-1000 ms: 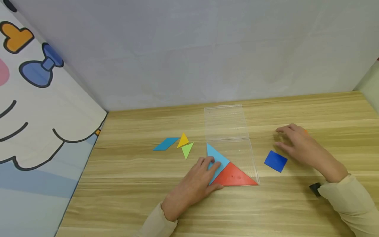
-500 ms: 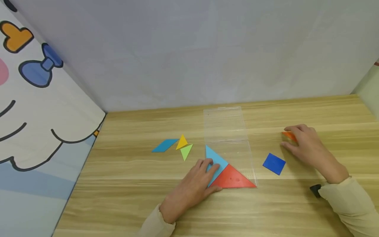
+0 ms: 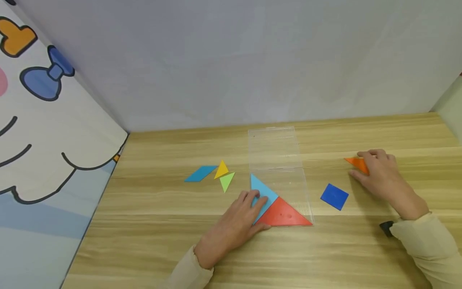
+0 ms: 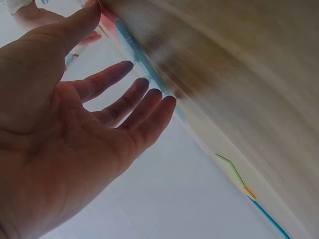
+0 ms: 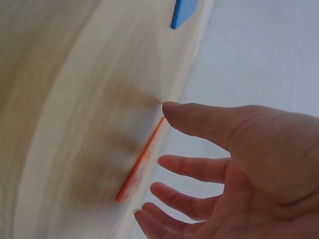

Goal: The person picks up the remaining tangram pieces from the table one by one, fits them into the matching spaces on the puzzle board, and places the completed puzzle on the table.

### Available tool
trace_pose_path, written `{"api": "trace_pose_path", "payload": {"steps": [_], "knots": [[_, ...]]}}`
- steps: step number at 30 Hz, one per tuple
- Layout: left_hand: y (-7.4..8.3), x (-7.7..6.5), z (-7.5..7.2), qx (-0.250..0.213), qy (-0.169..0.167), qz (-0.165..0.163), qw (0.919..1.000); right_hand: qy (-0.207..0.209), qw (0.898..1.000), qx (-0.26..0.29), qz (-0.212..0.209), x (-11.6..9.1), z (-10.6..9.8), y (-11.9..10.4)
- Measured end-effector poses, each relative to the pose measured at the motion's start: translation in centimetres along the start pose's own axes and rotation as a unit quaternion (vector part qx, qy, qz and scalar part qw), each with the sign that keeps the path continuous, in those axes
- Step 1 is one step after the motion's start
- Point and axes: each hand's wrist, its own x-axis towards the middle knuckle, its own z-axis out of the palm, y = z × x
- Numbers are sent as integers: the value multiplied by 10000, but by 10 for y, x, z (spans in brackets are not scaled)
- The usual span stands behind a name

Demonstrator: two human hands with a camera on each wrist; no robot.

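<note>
My left hand rests over the light blue triangle, fingers loosely bent, thumb at the near edge of the red triangle. These two tangram pieces lie side by side on the near half of a clear plastic case. Further right, my right hand hovers close around an orange tangram piece. The right wrist view shows that orange piece lying by the table surface, thumb and fingers spread apart near it. Part of it is hidden under the hand in the head view.
A blue square lies between the case and my right hand. Left of the case are a blue parallelogram, a yellow triangle and a green triangle. A pale wall rises behind the wooden table.
My right hand has shifted to the right over the orange piece, uncovering its left part. The left hand stays in place on the light blue and red triangles.
</note>
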Motion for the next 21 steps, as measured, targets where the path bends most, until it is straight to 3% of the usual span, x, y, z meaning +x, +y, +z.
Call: {"api": "trace_pose_path", "payload": {"steps": [6, 21], "knots": [[0, 1, 1, 15, 63, 34, 10000, -195, 9995, 76, 220, -1, -3, 0], [1, 1, 1, -24, -51, 0, 10000, -287, 9992, 98, 265, -3, -8, 4]]}}
